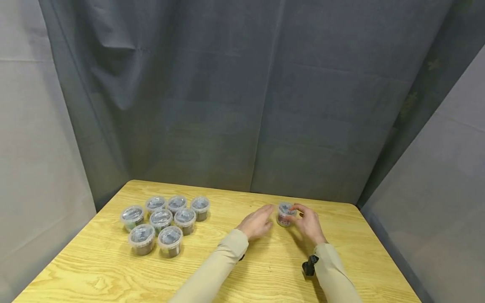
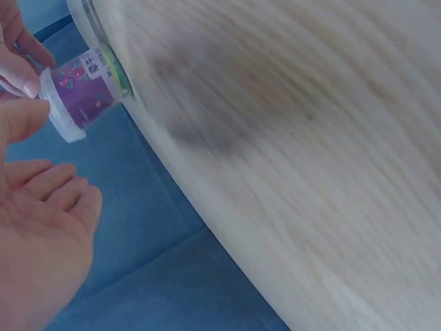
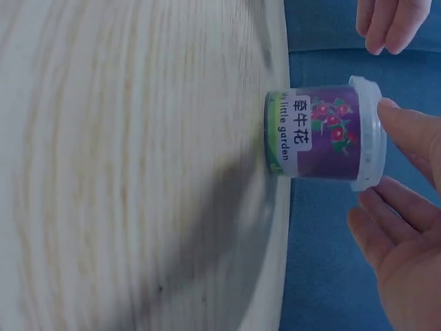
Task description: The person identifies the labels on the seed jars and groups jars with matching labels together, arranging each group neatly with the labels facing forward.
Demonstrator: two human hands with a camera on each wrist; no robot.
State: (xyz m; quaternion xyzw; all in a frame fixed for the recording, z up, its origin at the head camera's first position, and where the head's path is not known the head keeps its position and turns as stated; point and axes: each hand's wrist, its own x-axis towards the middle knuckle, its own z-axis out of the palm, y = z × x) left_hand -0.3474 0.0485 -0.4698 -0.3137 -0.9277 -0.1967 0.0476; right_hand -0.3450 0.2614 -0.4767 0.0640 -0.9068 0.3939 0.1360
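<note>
Hands: right hand (image 1: 310, 226) pinches lidded tub (image 1: 283, 215) | left hand (image 1: 257, 223) relaxed, holding nothing | cut off in right wrist view

We see soft light on the worktop (image 1: 270, 271), pale glare on the cup lids (image 1: 141, 233) and a dimmer curtain (image 1: 204, 92) behind; both wrist views look bluish to us, with blurred shadows and, in the left, softer detail.
</note>
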